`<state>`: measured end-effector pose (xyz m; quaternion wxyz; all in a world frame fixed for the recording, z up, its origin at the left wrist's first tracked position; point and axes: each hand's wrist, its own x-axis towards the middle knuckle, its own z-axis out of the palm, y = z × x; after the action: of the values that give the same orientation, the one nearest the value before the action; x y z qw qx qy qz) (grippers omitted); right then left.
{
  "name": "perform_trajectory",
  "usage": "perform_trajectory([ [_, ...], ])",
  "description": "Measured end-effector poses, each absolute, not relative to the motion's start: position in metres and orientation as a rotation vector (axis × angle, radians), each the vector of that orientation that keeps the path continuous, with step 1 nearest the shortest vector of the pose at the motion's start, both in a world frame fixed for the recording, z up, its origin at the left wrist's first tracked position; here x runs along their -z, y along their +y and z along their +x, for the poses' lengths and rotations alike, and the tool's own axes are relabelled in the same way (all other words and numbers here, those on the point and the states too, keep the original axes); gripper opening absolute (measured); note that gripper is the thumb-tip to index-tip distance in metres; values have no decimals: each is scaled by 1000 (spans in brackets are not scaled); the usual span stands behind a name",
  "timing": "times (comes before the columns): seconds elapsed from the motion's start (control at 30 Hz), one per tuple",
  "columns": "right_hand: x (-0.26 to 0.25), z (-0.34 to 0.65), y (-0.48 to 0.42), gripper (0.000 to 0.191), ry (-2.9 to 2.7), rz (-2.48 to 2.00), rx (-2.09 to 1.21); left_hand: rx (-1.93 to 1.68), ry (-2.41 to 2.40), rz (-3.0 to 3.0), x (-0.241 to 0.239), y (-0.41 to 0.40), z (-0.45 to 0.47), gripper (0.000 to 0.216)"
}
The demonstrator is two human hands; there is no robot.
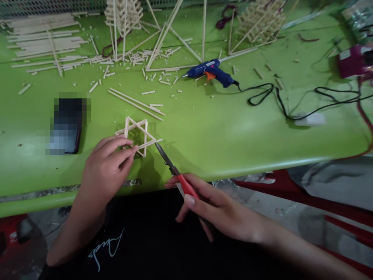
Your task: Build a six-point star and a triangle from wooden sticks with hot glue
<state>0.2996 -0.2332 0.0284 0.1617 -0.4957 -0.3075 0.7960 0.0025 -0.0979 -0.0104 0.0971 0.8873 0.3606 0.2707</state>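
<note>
A six-pointed star frame point(145, 132) made of thin wooden sticks is held just at the near side of the green table. My left hand point(106, 165) pinches its lower left part between thumb and fingers. My right hand point(210, 204) is wrapped round the red handle of a pair of cutting pliers point(186, 187). The jaws meet the star's right corner, where a short stick end juts out past the joint. Whether the blades touch the wood, I cannot tell. Two or three loose sticks point(136, 103) lie just beyond the star.
A blue glue gun point(210, 72) lies further back, its black cord point(262, 93) running right. Left of the star is a phone point(68, 126). Stick piles point(46, 37), offcuts and two stacked stick structures point(124, 15) cover the back. A red chair point(271, 188) stands at the near right.
</note>
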Motion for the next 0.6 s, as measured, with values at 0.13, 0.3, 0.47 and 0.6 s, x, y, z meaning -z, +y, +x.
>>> perform_trajectory([
  [0.13, -28, 298, -232, 90, -874, -1381, -2254, -709, 1049, 2664, 3, -99, 1, 18],
  [0.3, -26, 298, -233, 87, -890, -1364, -2226, -650, 1023, 2718, -3, -98, 1, 18],
  [0.47, -26, 297, -235, 80, -912, -1349, -2200, -636, 1014, 2738, -5, -99, 1, 18],
  [0.6, -28, 296, -235, 78, -914, -1366, -2203, -648, 1009, 2737, -4, -99, 1, 17],
])
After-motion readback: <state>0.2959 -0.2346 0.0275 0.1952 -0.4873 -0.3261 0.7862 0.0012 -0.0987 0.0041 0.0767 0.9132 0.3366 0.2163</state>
